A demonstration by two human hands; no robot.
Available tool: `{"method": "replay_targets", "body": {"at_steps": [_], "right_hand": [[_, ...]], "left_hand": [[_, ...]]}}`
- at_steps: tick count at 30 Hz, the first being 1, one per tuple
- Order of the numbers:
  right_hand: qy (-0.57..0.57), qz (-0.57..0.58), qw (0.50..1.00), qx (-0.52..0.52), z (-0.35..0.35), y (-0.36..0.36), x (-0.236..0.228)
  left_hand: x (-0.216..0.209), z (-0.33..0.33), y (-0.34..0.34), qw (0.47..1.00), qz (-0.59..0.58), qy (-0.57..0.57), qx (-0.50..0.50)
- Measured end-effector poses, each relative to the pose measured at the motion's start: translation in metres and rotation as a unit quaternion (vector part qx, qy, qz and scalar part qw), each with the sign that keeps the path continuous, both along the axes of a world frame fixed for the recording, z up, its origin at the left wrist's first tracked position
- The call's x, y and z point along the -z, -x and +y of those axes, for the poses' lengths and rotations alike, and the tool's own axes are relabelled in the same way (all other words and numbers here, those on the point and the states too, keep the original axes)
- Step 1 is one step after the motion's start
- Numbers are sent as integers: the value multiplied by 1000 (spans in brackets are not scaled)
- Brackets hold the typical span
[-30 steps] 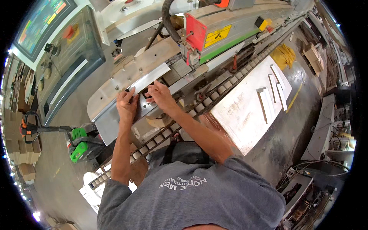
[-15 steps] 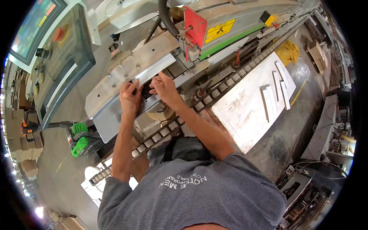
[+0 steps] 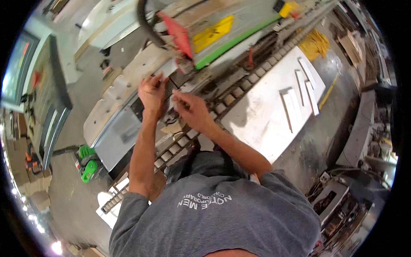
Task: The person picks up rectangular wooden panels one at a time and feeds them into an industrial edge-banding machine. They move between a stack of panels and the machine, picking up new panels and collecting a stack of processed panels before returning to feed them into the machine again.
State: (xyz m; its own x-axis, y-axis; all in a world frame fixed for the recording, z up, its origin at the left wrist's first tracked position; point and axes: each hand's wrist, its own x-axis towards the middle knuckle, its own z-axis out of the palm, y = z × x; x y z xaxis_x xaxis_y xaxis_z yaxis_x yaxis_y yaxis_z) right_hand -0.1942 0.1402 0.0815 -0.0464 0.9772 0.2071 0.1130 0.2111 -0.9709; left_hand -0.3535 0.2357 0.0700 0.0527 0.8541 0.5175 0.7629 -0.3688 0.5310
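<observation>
My left hand (image 3: 152,95) is over the machine's metal bed, its fingers bent beside a pale strip (image 3: 168,68) that runs toward the red plate. What those fingers grip, if anything, is hidden. Just to the right, my right hand (image 3: 192,110) hangs near the bed's front edge with fingers curled in; anything small in them is too blurred to name. Below the hands lies a shiny sheet-metal guide (image 3: 115,139), and behind it a beige plate (image 3: 100,112) with bolts. The red plate (image 3: 176,35) stands upright on the machine beyond my hands.
A roller track (image 3: 222,106) runs diagonally before me. Past it, a white board (image 3: 265,124) carries several narrow white strips (image 3: 292,109). At left are a control panel (image 3: 53,85) and a green-and-black tool (image 3: 88,165). A dark hose (image 3: 147,23) hangs by the red plate.
The view has shifted, and the machine appears further left. Both hands have moved along the bed toward the red plate. My right hand has drawn back toward me and lower than the left.
</observation>
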Motion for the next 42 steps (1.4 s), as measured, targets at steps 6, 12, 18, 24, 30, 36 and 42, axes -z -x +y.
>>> {"method": "replay_targets", "body": {"at_steps": [6, 12, 18, 24, 30, 36, 42], "right_hand": [[32, -44, 990, 132, -58, -117, 17], [115, -490, 787, 357, -96, -314, 79], [214, -577, 714, 334, -118, -363, 111], [208, -126, 914, 324, -113, -262, 6], [136, 313, 930, 135, -88, -105, -15], [197, 294, 934, -53, -59, -7, -24], [226, 275, 923, -149, -44, 68, -8]], "left_hand": [[8, 24, -8, 999, -31, 5, 31], [-9, -14, 1, 999, -25, 23, 36], [-12, -60, 6, 995, -60, 84, -15], [-43, -113, -19, 988, -52, 123, 74], [-74, -159, -64, 965, 2, 160, 207], [-63, -164, 20, 983, -52, 150, 88], [-45, -126, 100, 995, -51, 75, 40]]}}
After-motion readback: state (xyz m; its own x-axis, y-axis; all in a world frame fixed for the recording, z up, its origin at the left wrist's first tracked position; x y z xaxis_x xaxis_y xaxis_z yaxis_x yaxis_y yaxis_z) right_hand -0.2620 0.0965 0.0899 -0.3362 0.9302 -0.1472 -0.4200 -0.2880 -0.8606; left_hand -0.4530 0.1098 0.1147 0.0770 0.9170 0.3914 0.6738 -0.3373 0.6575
